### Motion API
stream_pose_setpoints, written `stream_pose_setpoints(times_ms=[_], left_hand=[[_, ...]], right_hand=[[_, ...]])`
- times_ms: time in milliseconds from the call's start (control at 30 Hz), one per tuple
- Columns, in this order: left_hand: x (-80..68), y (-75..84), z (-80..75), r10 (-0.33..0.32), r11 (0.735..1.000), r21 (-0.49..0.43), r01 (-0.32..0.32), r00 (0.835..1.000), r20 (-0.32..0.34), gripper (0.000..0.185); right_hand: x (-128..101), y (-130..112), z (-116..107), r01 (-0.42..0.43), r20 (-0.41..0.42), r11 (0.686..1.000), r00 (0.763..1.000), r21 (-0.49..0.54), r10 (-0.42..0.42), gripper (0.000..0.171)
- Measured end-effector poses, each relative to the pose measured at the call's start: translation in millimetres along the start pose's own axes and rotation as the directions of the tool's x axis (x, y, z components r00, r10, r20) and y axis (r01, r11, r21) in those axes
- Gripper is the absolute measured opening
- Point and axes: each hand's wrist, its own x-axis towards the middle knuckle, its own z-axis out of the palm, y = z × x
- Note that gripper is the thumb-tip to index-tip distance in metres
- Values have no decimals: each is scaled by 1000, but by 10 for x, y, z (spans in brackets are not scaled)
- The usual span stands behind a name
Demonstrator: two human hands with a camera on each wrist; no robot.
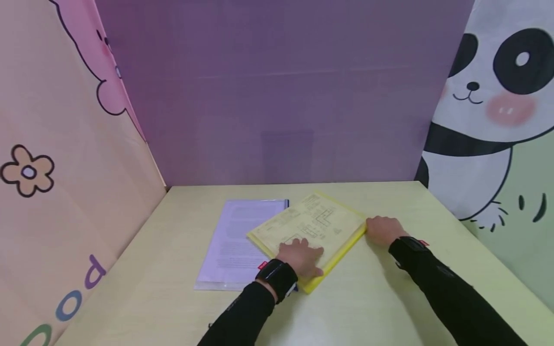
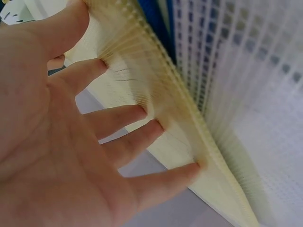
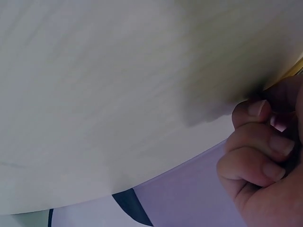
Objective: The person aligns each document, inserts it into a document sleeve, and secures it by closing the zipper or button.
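A yellow mesh folder [image 1: 320, 218] with a printed sheet inside lies at an angle in the middle of the pale table [image 1: 389, 298]. My left hand [image 1: 303, 252] rests flat on its near corner. In the left wrist view the left hand's spread fingers [image 2: 142, 113] press on the yellow folder [image 2: 156, 90]. My right hand [image 1: 383, 229] is at the folder's right corner. In the right wrist view its fingers [image 3: 258, 142] are curled beside a sliver of the yellow folder's edge [image 3: 297, 70].
A clear folder [image 1: 233, 235] holding a printed page lies to the left, partly under the yellow one; its mesh [image 2: 265, 94] shows in the left wrist view. Cartoon-printed panels wall the table at left [image 1: 65, 168], back and right [image 1: 497, 120].
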Motion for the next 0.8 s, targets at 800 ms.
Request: stream_pose_setpoints(times_ms=[800], left_hand=[[26,-35,38,-42,993,-106,46,998,42,61]], right_hand=[[-18,-122,-8,-7,30,999,1000,-43,8,17]])
